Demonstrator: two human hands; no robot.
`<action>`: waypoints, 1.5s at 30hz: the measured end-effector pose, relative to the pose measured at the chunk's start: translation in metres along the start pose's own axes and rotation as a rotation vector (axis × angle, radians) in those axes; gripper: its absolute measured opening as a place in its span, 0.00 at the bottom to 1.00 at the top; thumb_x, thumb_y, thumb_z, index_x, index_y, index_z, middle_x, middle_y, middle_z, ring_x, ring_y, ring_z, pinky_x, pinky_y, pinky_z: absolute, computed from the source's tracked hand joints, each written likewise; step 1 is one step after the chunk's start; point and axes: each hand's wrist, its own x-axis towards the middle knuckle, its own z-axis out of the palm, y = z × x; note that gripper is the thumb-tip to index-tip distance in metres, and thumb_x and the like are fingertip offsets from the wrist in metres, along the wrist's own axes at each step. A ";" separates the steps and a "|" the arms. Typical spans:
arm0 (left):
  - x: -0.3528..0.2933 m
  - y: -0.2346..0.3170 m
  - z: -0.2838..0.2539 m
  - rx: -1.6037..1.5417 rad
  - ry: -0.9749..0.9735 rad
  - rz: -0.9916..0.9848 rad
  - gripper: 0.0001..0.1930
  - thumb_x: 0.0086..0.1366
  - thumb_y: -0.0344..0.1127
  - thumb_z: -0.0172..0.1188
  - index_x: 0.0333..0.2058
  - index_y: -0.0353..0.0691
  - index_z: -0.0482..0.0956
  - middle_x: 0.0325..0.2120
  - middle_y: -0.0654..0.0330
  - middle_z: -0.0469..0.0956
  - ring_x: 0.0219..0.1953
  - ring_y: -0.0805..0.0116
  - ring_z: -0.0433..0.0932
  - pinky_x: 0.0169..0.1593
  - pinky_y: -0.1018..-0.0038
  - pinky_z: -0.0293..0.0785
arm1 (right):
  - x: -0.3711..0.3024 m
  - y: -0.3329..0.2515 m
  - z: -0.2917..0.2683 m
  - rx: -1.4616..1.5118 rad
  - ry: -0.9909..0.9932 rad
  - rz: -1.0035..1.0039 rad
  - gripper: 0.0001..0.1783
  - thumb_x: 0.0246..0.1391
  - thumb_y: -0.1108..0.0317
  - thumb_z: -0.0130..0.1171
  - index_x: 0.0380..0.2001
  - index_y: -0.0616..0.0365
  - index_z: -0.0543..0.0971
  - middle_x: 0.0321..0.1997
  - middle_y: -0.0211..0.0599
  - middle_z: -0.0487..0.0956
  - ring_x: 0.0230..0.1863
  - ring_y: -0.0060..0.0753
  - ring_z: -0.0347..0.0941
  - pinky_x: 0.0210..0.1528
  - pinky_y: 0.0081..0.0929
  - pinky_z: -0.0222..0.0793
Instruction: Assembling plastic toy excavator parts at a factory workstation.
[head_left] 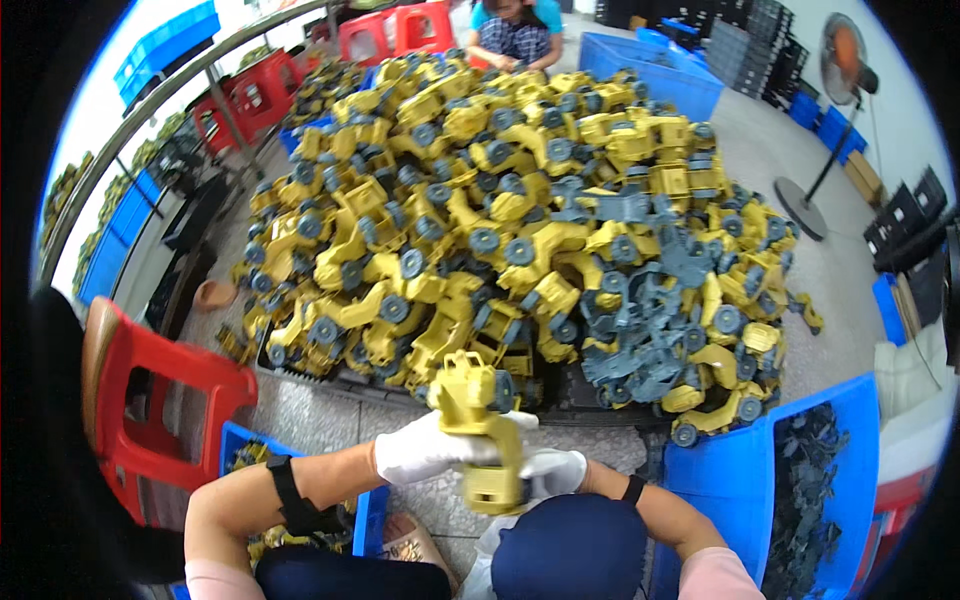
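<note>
In front of my body, my left hand (pixel 425 448), in a white glove, is closed round the middle of a yellow toy construction vehicle (pixel 493 487) with dark grey wheels. The toy is tilted upright and slightly blurred. My right hand (pixel 556 470), also gloved, is closed against the toy's lower right side; its fingertips are partly hidden behind the toy. Just beyond my hands rises a large heap of similar yellow toy vehicles (pixel 440 270) on a low black tray (pixel 325 385). Dark grey plastic chassis parts (pixel 645 330) lie on the heap's right side.
A blue bin (pixel 868 450) with dark grey parts stands at my right, a smaller blue bin (pixel 368 525) by my left knee. A red stool (pixel 175 390) is at left. Across the heap sits another person (pixel 515 35). A fan (pixel 840 70) stands back right.
</note>
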 end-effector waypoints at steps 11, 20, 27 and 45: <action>-0.003 0.022 -0.010 -0.543 0.403 0.066 0.20 0.62 0.40 0.55 0.48 0.33 0.74 0.42 0.46 0.80 0.44 0.46 0.81 0.53 0.53 0.77 | -0.042 -0.132 0.064 -1.997 1.343 -0.648 0.12 0.51 0.67 0.60 0.39 0.58 0.81 0.45 0.43 0.80 0.44 0.48 0.75 0.47 0.40 0.72; -0.008 0.041 0.020 -0.567 0.318 0.194 0.26 0.59 0.36 0.58 0.56 0.38 0.69 0.52 0.40 0.75 0.53 0.41 0.75 0.59 0.47 0.70 | -0.107 -0.216 0.067 -2.073 1.767 -0.572 0.10 0.48 0.70 0.54 0.35 0.56 0.81 0.36 0.46 0.78 0.41 0.51 0.75 0.43 0.44 0.72; -0.010 0.036 0.018 -0.656 0.207 0.132 0.27 0.58 0.30 0.56 0.58 0.41 0.68 0.55 0.41 0.72 0.57 0.40 0.72 0.63 0.46 0.65 | -0.094 -0.295 0.025 -2.128 1.570 0.254 0.15 0.47 0.61 0.57 0.33 0.58 0.84 0.38 0.51 0.82 0.42 0.52 0.80 0.46 0.41 0.76; 0.006 0.009 -0.001 -0.539 0.116 0.058 0.22 0.60 0.32 0.60 0.53 0.32 0.72 0.51 0.48 0.76 0.60 0.46 0.71 0.64 0.51 0.65 | 0.005 -0.326 -0.047 -2.587 1.403 0.301 0.08 0.53 0.67 0.57 0.32 0.44 0.84 0.40 0.34 0.80 0.49 0.41 0.74 0.45 0.46 0.69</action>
